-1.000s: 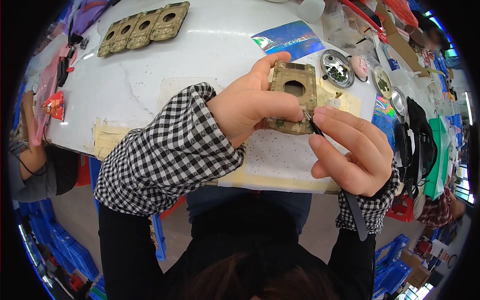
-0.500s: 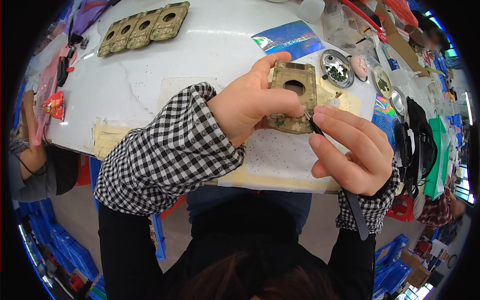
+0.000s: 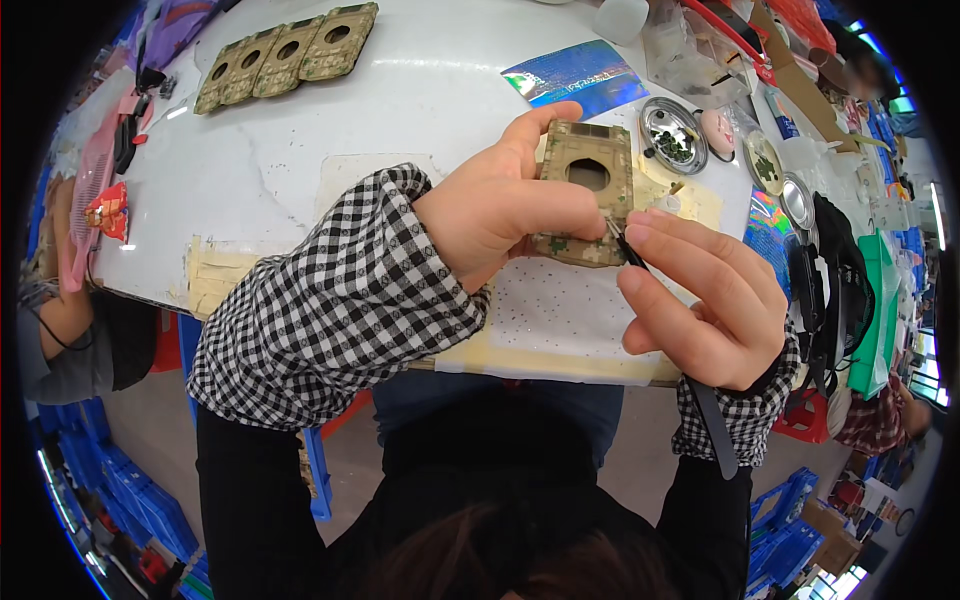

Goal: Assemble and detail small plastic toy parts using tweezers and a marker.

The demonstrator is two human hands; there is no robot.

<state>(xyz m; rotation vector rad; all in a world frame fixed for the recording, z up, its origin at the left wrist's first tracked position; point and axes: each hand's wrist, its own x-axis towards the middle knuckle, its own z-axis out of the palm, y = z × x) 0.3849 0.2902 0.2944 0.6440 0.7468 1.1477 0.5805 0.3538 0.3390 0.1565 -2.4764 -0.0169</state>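
Note:
My left hand (image 3: 500, 205) grips a camouflage toy tank hull (image 3: 617, 155) with a round hole in its top, thumb lying across the near part. Black tweezers (image 3: 712, 430) are pinched in my right hand (image 3: 710, 300). Their tips meet the hull's near right area, beside my left thumb; whether they hold a small part there is too fine to make out. Below the hull lies a white sheet (image 3: 570, 335) dotted with tiny specks. Several matching hulls (image 3: 310, 52) stand in a row at the far left of the table.
To the right of the hull are a round metal dish (image 3: 648, 118) with small dark green pieces and a pink rounded object (image 3: 717, 132). A shiny blue packet (image 3: 577, 82) lies beyond. Green tray (image 3: 878, 310) and black bag (image 3: 843, 270) crowd the right; a pink basket (image 3: 98, 190) stands left.

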